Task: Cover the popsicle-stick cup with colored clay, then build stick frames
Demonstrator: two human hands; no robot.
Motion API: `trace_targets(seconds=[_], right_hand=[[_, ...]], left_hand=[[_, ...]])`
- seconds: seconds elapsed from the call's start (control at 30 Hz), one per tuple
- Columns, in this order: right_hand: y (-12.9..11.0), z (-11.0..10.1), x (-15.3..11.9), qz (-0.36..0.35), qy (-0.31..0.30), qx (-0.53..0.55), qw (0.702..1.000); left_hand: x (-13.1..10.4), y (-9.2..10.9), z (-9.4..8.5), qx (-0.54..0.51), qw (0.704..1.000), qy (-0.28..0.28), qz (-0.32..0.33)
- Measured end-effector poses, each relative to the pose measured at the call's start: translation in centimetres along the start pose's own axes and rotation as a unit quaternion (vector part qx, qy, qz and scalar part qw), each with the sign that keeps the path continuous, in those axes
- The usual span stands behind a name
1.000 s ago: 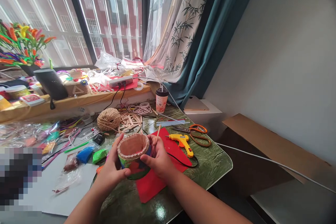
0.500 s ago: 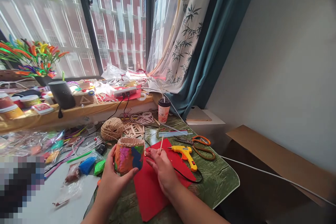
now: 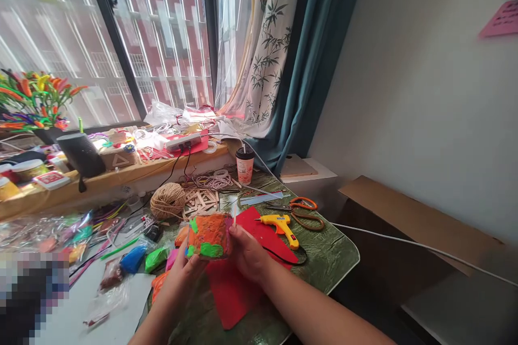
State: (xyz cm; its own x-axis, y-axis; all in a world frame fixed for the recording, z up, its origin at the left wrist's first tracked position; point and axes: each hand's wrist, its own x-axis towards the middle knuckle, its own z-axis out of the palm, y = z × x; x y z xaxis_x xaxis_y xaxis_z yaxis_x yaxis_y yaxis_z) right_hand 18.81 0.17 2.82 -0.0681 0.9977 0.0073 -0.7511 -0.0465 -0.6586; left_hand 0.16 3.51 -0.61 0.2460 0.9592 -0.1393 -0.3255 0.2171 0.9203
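A cup coated in orange clay with green patches (image 3: 208, 234) is gripped between my two hands above the table. My left hand (image 3: 184, 261) wraps its left side and underside, fingers closed. On the right side my right hand (image 3: 247, 248) presses against the cup, and a thin pale wooden stick (image 3: 234, 214) stands up from between its thumb and fingers. Beneath the hands lies a red sheet (image 3: 234, 302). A yellow glue gun (image 3: 280, 226) rests on the sheet's right edge, its black cord running back under my right arm.
Scissors with orange handles (image 3: 303, 210) lie right of the glue gun. Behind the cup are a twine ball (image 3: 167, 200), wooden sticks (image 3: 200, 202) and a paper drink cup (image 3: 245, 166). Bags of coloured clay (image 3: 134, 259) sit at left. A white cable (image 3: 388, 244) crosses the right side.
The cup has been turned, so an orange and green side replaces the pink and blue one. My right hand has moved left onto the cup. The view has shifted rightward.
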Motion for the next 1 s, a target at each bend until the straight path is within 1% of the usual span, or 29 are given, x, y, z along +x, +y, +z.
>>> trace_targets(seconds=[0.07,0.17,0.27,0.37,0.5,0.57,0.67,0.73,0.8,0.83,0.87,0.9,1.0], right_hand=[[0.5,-0.2,-0.2,-0.007,0.017,-0.015,1.000],[1.1,-0.5,-0.5,-0.020,0.049,-0.033,0.998],[1.2,-0.5,-0.9,-0.023,0.057,-0.053,0.997],[1.2,-0.4,-1.1,-0.025,0.052,-0.070,0.996],[1.5,-0.9,-0.7,-0.017,0.051,-0.069,0.996],[1.3,-1.2,-0.5,-0.009,0.043,-0.068,0.997],[0.3,-1.1,-0.2,0.007,0.013,-0.062,0.998],[-0.5,-0.8,-0.3,0.032,-0.033,-0.063,0.997],[-1.1,-0.6,-0.3,0.066,-0.086,-0.077,0.991],[-1.3,-0.6,-0.3,0.076,-0.093,-0.098,0.988],[-1.3,-0.8,-0.3,0.075,-0.081,-0.128,0.986],[-1.4,-1.1,-0.3,0.064,-0.051,-0.162,0.983],[-1.7,-2.2,-0.4,-0.003,0.070,-0.246,0.967]], left_hand=[[0.1,-0.6,0.4,-0.026,0.999,0.006,-0.043],[-0.4,-0.6,1.0,-0.040,0.998,0.010,-0.045],[-0.9,0.0,1.5,-0.049,0.997,0.025,-0.044],[-1.3,0.3,1.8,-0.032,0.998,0.040,-0.035],[-1.5,0.5,1.9,0.023,0.997,0.060,-0.039],[-1.5,0.7,1.6,0.047,0.997,0.047,-0.038],[-1.6,1.3,0.9,0.076,0.997,-0.019,0.005],[-1.8,1.8,0.4,0.139,0.987,-0.053,0.057],[-2.1,2.3,0.0,0.223,0.967,-0.058,0.112],[-2.2,2.5,0.0,0.254,0.956,-0.054,0.133],[-2.4,2.7,-0.1,0.276,0.948,-0.049,0.149],[-2.5,2.8,-0.1,0.289,0.943,-0.044,0.159],[-2.6,2.7,0.0,0.330,0.929,-0.038,0.164]])
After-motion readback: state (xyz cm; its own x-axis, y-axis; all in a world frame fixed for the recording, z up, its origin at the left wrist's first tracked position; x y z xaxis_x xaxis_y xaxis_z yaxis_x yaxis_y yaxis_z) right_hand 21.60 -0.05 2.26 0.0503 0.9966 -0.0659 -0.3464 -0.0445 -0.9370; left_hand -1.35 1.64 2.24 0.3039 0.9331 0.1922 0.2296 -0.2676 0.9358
